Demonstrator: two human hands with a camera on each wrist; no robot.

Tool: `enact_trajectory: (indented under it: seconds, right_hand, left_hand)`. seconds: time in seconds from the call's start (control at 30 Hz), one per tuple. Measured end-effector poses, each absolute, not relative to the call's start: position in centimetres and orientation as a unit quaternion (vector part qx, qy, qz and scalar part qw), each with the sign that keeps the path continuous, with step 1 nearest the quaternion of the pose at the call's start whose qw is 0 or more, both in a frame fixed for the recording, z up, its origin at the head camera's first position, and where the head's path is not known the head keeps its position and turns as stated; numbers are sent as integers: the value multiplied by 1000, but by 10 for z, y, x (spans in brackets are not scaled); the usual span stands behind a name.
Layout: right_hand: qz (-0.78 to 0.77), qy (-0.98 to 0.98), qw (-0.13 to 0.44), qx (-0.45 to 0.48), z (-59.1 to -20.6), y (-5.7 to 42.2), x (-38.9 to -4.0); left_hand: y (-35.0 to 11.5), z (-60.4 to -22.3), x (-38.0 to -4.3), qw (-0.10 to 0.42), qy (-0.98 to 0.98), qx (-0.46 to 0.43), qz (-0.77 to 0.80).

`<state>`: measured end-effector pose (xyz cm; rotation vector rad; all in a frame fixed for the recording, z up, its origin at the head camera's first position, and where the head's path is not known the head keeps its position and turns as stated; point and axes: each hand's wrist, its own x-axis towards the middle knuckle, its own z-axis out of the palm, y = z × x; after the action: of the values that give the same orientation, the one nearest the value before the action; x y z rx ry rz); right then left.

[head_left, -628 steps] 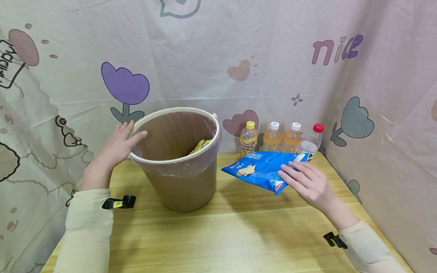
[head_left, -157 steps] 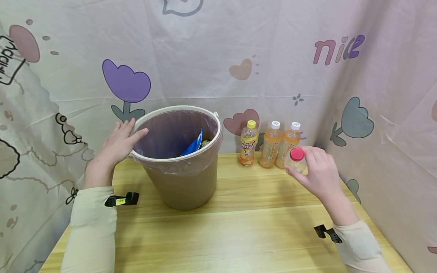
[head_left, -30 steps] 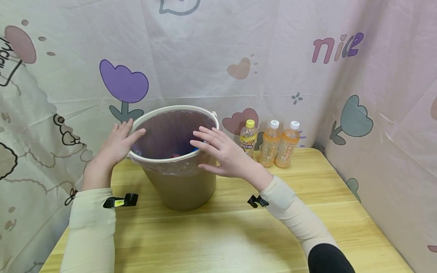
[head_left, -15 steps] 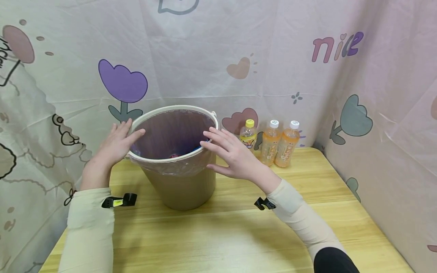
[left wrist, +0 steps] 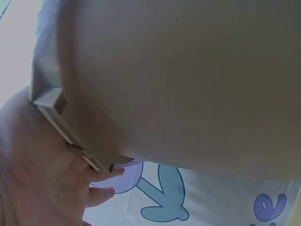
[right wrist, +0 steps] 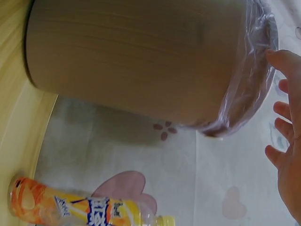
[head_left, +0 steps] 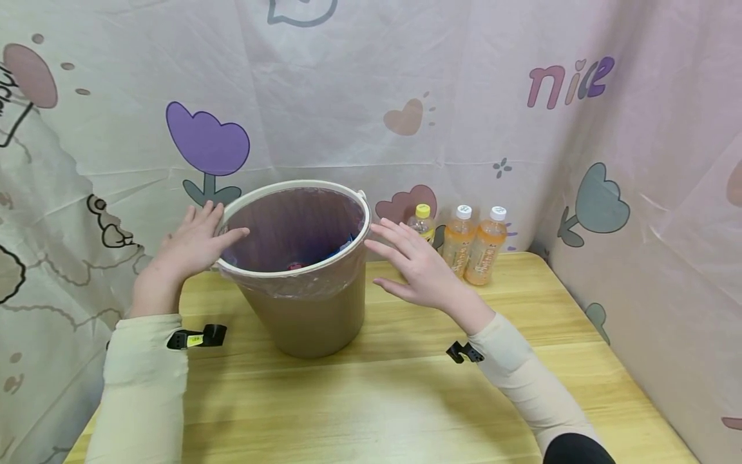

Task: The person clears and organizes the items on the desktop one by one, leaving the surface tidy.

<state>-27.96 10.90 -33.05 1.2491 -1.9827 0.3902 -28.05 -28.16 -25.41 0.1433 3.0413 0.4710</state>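
Observation:
A brown trash bin (head_left: 313, 322) with a white rim and a clear plastic liner (head_left: 315, 283) stands on the table. My left hand (head_left: 185, 251) rests against its left rim, fingers extended and thumb over the edge. My right hand (head_left: 420, 267) hovers just outside the right rim with spread fingers, holding nothing; the right wrist view also shows this hand (right wrist: 289, 136) beside the liner. Inside the bin, a bit of red (head_left: 295, 265) and some blue wrapper (head_left: 343, 247) show; the rest is hidden by the front wall.
Behind my right hand stands a yellow-capped bottle (head_left: 422, 222), partly covered; its orange-and-yellow label (right wrist: 89, 207) shows in the right wrist view. Two white-capped orange bottles, a left one (head_left: 459, 241) and a right one (head_left: 487, 251), stand beside it. Printed cloth (head_left: 324, 103) hangs behind the table.
Since the earliest frame, the blue snack bag has gone into the bin, and the red-capped bottle has left the row. Over the last second my right hand has drawn back rightward from the rim.

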Motion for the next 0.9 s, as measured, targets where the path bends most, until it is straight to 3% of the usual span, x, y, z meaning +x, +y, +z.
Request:
enact_trajectory:
  seconds: [0.53, 0.9]
  right_hand:
    - [161, -801, 377, 436, -352, 163, -285]
    - [157, -846, 358, 364, -387, 227, -292]
  left_hand:
    - [-274, -243, -278, 59, 990, 44, 123]
    - [-272, -251, -279, 47, 987, 36, 146]
